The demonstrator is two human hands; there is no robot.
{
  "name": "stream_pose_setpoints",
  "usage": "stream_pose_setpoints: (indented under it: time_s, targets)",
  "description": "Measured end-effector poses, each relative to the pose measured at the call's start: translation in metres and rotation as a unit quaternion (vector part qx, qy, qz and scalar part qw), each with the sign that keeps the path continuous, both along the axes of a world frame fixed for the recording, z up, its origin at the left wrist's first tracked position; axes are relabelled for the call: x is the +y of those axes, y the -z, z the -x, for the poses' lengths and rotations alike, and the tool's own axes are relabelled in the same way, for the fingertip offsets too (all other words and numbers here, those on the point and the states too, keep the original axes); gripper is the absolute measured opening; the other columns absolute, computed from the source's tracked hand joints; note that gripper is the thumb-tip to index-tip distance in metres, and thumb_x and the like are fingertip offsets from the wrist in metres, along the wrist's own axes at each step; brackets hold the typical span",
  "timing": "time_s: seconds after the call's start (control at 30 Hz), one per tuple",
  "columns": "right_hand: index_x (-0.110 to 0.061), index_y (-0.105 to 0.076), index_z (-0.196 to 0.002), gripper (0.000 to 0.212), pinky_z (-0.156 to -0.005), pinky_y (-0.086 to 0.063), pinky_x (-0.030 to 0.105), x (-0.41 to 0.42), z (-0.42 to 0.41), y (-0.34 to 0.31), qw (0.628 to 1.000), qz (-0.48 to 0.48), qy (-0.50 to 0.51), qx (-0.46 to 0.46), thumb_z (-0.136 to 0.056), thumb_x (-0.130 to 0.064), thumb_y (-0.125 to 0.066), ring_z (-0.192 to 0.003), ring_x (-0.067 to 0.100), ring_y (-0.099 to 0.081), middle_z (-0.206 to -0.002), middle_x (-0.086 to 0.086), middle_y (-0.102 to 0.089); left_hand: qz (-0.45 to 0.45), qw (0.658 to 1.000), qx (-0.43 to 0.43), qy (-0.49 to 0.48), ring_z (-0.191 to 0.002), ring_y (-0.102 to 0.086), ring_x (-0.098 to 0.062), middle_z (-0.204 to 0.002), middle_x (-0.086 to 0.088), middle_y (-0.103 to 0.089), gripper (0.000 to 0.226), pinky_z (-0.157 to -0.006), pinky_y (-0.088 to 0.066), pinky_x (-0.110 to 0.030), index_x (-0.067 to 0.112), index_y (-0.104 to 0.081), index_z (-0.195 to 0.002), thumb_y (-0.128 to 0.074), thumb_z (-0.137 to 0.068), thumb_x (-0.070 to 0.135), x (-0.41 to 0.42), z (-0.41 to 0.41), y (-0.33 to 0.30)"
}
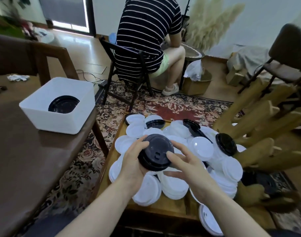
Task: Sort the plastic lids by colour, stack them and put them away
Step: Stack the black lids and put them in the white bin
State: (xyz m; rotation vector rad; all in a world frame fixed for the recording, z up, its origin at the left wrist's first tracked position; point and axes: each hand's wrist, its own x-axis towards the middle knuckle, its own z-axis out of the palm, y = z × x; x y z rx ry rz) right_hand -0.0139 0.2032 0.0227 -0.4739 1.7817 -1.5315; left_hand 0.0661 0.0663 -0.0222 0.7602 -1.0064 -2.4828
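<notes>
From the head camera, the left hand (pixel 135 165) grips a short stack of black lids (pixel 155 152) above a heap of white lids (pixel 173 183) on the low wooden table (pixel 112 171). The right hand (pixel 191 170) hovers beside the stack, fingers spread. More black lids (pixel 63 104) lie in a white bin (pixel 58 104).
</notes>
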Motion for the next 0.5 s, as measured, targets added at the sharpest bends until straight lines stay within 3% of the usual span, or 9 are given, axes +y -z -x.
stream_pose_setpoints:
  time_s: [0.07, 0.2, 0.33, 0.43, 0.5]
  targets:
    - [-0.03, -0.054, -0.129, 0.038, -0.078, -0.06, 0.039, -0.004, 0.003, -0.001, 0.999, 0.029, 0.003, -0.018, -0.093, -0.022, -0.063, -0.098, 0.022, -0.071, -0.105, 0.005, -0.075, 0.04, 0.998, -0.011, 0.047, -0.121, -0.061, -0.034, -0.128, -0.013, -0.067, 0.051, -0.1, -0.051, -0.054, 0.017, -0.064, -0.128, -0.066, -0.079, 0.033, -0.01, 0.006, -0.003]
    - [-0.026, -0.053, -0.133, 0.043, -0.076, -0.059, 0.039, -0.016, 0.019, 0.002, 0.999, 0.038, 0.003, 0.004, -0.092, -0.015, -0.064, -0.098, 0.027, -0.071, -0.105, 0.009, -0.074, 0.101, 0.991, -0.043, 0.072, -0.111, -0.067, -0.023, -0.122, 0.0, -0.07, 0.049, -0.075, -0.059, -0.037, 0.03, -0.067, -0.12, -0.082, -0.074, 0.023, -0.025, 0.016, -0.009]
    - [-0.033, -0.056, -0.126, 0.034, -0.078, -0.058, 0.034, -0.032, 0.043, 0.006, 0.997, -0.003, -0.057, 0.05, -0.095, -0.02, -0.062, -0.098, 0.018, -0.07, -0.106, 0.003, -0.074, 0.067, 0.997, -0.034, 0.019, -0.104, -0.07, -0.023, -0.117, -0.004, -0.072, 0.041, -0.072, -0.06, -0.038, 0.025, -0.068, -0.12, -0.073, -0.082, 0.011, -0.036, 0.023, -0.003]
    - [-0.039, -0.059, -0.116, 0.028, -0.086, -0.049, 0.025, -0.047, 0.08, 0.015, 0.969, -0.047, -0.043, 0.237, -0.096, -0.02, -0.06, -0.1, 0.002, -0.061, -0.109, -0.01, -0.068, 0.059, 0.997, -0.046, -0.029, -0.097, -0.07, -0.02, -0.114, -0.003, -0.073, 0.038, -0.068, -0.06, -0.036, 0.024, -0.07, -0.115, -0.072, -0.083, 0.005, -0.052, 0.03, 0.002]
    - [-0.033, -0.059, -0.122, 0.03, -0.094, -0.039, 0.021, -0.058, 0.114, 0.021, 0.909, -0.109, -0.067, 0.396, -0.097, -0.018, -0.059, -0.11, 0.003, -0.052, -0.113, -0.018, -0.06, 0.055, 0.995, -0.054, -0.06, -0.1, -0.07, -0.022, -0.117, -0.005, -0.072, 0.042, -0.078, -0.06, -0.042, 0.024, -0.07, -0.117, -0.073, -0.081, 0.003, -0.065, 0.032, 0.005]
